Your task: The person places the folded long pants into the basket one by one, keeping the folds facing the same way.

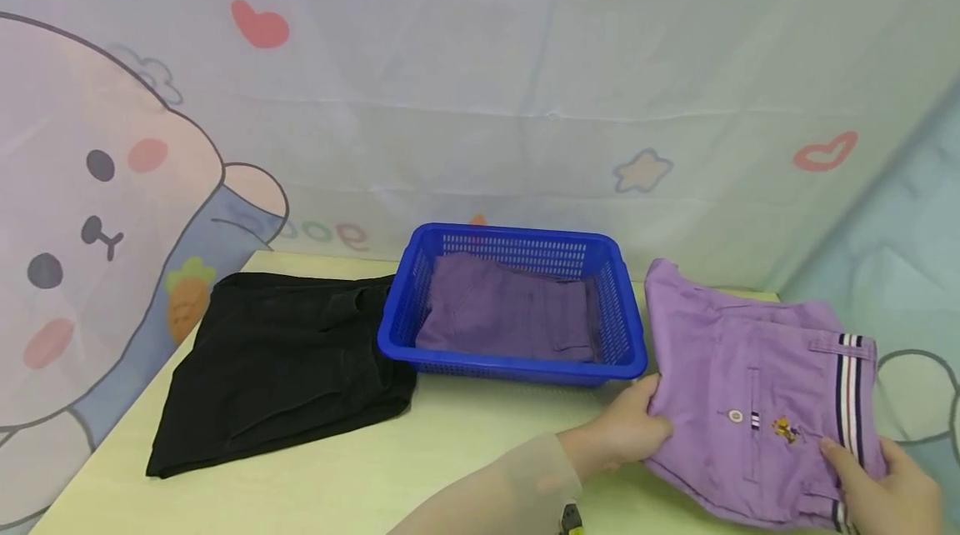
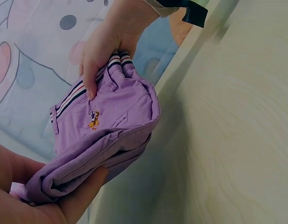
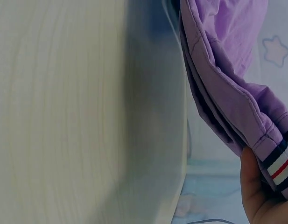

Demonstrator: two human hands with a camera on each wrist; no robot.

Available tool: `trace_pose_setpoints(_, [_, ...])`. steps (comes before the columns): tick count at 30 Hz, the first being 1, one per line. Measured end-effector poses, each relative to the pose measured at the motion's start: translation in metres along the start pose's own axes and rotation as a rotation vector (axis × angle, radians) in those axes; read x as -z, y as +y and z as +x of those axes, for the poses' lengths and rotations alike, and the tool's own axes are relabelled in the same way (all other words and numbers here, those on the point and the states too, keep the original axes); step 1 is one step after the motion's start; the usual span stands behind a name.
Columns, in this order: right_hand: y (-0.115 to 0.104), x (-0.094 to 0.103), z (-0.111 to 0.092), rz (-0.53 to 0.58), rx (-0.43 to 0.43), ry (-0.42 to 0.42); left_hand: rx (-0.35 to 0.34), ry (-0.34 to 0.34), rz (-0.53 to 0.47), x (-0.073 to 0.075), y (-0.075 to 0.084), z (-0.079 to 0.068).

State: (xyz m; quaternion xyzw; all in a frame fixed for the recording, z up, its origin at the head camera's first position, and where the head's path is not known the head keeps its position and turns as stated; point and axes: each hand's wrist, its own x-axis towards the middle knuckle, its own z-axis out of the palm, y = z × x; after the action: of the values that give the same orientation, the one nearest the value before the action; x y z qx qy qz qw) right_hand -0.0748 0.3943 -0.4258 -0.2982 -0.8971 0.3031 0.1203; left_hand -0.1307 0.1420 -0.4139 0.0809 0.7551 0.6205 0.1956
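Observation:
A folded pair of light purple pants (image 1: 705, 402), with a striped waistband, a button pocket and a small embroidered figure, is held up at the right of the table. My left hand (image 1: 630, 427) grips its left edge; in the left wrist view the fingers (image 2: 87, 191) wrap under the folded layers. At the waistband, my right hand (image 1: 892, 489) pinches the cloth, its thumb on top. The right wrist view shows the layered edge of the pants (image 3: 232, 93) raised off the tabletop, with the right hand (image 3: 263, 200) around the striped end.
A blue plastic basket (image 1: 517, 367) stands at the table's back middle, just left of the pants. Inside lies a folded darker purple garment (image 1: 510, 310). Black folded pants (image 1: 277, 377) lie left of the basket, touching it. A printed cloth backdrop (image 1: 480, 102) hangs behind the table.

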Motion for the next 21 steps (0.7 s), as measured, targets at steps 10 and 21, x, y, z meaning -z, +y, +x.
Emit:
trace_pose_setpoints(10, [-0.003,-0.001,-0.002,0.006,-0.021,-0.008,-0.031,-0.022,-0.007,0.009,0.005,-0.007])
trace_pose_setpoints(21, [-0.007,-0.003,-0.003,0.361,-0.115,0.007,-0.071,-0.018,0.020,0.015,0.011,-0.010])
